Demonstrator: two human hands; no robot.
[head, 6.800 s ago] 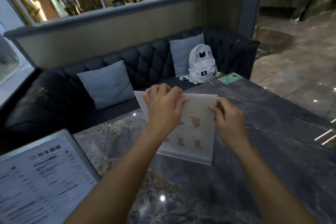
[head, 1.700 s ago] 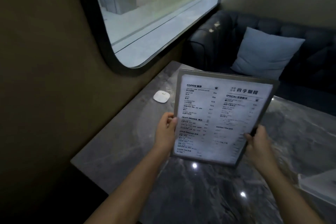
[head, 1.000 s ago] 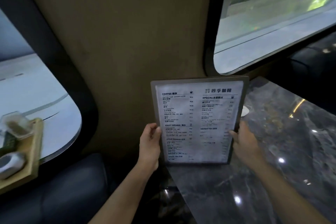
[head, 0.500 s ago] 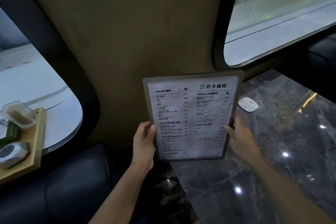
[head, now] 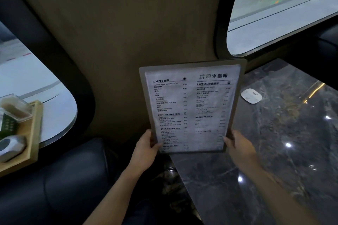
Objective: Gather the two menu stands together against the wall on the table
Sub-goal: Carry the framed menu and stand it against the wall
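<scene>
The menu (head: 190,109) shows the headings COFFEE, SPECIAL, FRUIT DRINKS, GREEN TEA, COLD DRINKS and WHITE TEA, and the title 四季咖啡; smaller lines are unreadable.

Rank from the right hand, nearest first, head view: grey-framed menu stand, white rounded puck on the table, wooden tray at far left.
1. Grey-framed menu stand: gripped by the right hand.
2. White rounded puck: up-right, on the table.
3. Wooden tray: far left.

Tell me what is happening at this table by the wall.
A person holds a grey-framed printed menu stand upright in both hands: the left hand grips its lower left edge, the right hand its lower right edge. It is at the dark marble table's end, close to the tan wall. A small white rounded device lies on the table behind it.
</scene>
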